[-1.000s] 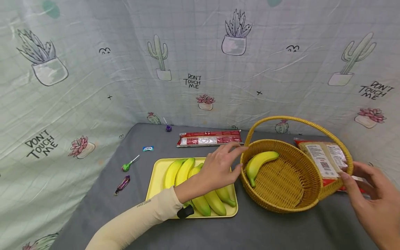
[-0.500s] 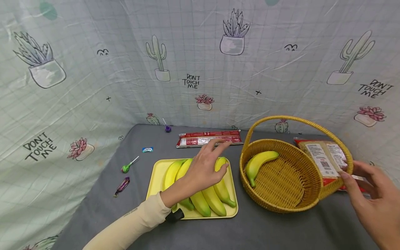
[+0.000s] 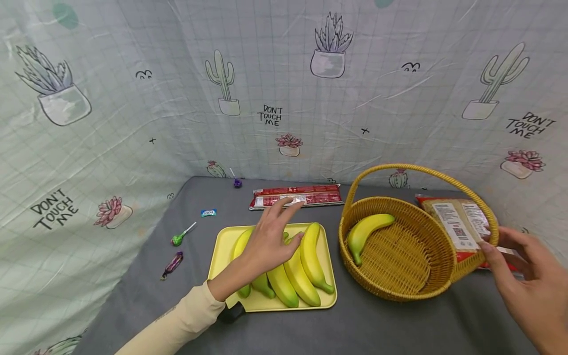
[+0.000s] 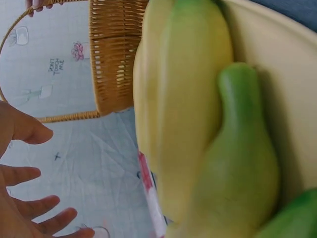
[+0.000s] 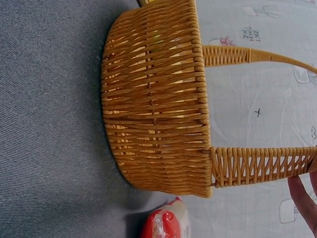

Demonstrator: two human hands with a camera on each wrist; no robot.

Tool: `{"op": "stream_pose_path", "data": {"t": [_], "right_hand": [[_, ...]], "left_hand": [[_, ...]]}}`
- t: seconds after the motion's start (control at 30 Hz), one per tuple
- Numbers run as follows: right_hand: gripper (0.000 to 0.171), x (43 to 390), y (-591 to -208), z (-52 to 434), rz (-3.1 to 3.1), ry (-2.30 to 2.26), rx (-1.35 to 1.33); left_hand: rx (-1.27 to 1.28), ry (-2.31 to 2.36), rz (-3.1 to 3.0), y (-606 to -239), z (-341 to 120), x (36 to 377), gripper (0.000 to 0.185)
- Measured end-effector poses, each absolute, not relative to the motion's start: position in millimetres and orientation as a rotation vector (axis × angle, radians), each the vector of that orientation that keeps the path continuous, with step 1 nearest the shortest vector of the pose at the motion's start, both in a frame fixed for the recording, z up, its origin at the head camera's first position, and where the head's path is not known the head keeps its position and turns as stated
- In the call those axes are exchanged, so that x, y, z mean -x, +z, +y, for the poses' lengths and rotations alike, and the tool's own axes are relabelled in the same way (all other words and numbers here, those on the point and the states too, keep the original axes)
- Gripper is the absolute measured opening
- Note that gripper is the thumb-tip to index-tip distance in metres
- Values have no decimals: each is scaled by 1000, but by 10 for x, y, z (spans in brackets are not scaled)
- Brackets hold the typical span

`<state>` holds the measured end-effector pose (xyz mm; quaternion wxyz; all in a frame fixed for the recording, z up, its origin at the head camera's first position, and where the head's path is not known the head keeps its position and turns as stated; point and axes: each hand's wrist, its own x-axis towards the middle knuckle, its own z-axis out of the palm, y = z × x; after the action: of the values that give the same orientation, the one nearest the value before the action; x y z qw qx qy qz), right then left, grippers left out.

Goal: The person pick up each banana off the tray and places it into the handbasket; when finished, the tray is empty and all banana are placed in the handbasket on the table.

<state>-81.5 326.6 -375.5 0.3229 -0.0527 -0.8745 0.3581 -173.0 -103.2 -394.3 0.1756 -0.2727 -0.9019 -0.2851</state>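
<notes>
My left hand (image 3: 268,241) is over the yellow tray (image 3: 329,301), fingers spread and holding nothing. In the left wrist view its fingers (image 4: 37,206) appear apart from the bananas. Several yellow bananas (image 3: 312,259) with green ends lie side by side on the tray, some partly hidden by the hand. To the right, my right hand (image 3: 528,276) pinches the handle (image 3: 490,224) of a woven basket (image 3: 390,296) low on its right side, thumb in front. One banana (image 3: 368,234) lies inside the basket against its left wall. The basket stands upright on the grey cloth in the right wrist view.
A long red packet (image 3: 319,195) lies behind the tray. Behind the basket's right side is a red-and-clear bag (image 3: 457,224). At left are a green lollipop (image 3: 178,239), a purple-wrapped candy (image 3: 172,266), a small blue packet (image 3: 208,213) and a purple lollipop (image 3: 237,183). A printed curtain surrounds the grey surface.
My left hand has moved left from the basket's rim to above the bananas on the tray, uncovering the rightmost one. The right hand stays on the basket's handle.
</notes>
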Motion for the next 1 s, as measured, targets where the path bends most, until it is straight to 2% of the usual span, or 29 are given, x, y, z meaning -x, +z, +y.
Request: {"op": "stream_pose_path", "data": {"t": [0.3,1.0], "right_hand": [[43,816,-3757,3270,-2283,947,128],[44,818,-3763,3288,-2218,967,4]], "left_hand": [[696,-780,-2581,-4048,-1224,1702,67],[478,-764,-2600,-3995,-1824,1722,69]]}}
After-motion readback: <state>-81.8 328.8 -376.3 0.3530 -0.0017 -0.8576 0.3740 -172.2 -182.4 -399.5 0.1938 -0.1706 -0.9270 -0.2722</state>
